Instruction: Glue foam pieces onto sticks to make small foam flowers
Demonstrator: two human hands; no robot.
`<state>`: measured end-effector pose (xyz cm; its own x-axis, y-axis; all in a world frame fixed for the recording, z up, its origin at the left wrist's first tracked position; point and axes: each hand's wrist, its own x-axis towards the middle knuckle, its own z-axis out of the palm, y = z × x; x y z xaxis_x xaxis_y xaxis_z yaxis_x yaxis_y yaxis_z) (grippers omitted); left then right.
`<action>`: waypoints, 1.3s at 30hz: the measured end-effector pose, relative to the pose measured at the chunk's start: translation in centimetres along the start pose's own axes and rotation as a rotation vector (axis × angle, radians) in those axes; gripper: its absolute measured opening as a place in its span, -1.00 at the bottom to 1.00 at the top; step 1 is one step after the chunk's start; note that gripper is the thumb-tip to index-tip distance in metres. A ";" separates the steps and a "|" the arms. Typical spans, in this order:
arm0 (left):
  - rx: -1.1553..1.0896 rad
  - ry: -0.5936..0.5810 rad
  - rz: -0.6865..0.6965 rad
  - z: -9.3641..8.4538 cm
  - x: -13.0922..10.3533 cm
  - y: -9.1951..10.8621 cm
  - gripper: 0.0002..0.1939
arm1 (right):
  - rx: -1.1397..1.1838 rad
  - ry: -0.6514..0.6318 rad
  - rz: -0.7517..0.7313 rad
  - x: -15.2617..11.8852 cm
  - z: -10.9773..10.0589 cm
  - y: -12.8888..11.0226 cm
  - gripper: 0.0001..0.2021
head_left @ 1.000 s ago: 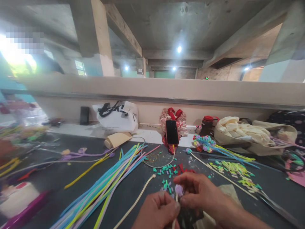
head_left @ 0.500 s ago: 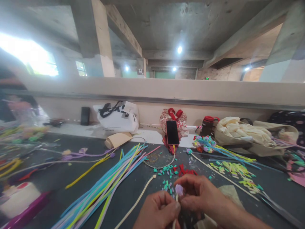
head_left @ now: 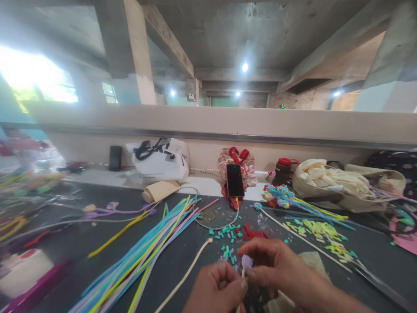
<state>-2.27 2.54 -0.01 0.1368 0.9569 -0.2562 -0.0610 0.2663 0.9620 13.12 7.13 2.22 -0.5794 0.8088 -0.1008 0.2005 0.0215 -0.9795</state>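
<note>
The lilac bud (head_left: 246,262) is tipped slightly farther right, toward the right hand (head_left: 276,263); its pale stem (head_left: 243,273) is carried slightly that way too; at far left, the bright window (head_left: 35,74) is no longer partly covered by a person's dark shape.
</note>
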 end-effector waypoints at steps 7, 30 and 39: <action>0.012 -0.010 0.007 0.0 -0.1 0.4 -0.62 | 0.014 -0.008 0.007 0.0 -0.1 -0.1 -0.81; -0.405 -0.136 -0.160 -1.4 0.6 -0.2 -0.67 | -0.073 0.149 0.016 -1.7 -2.5 -0.4 -0.88; -0.377 -0.033 -0.098 -1.3 -1.0 1.3 -0.78 | -0.630 0.124 -0.102 -2.1 -5.1 1.2 -0.88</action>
<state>-3.72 2.11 1.36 0.1910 0.9223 -0.3359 -0.4043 0.3857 0.8293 18.62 8.52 2.10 -0.5320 0.8455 0.0449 0.5960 0.4116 -0.6895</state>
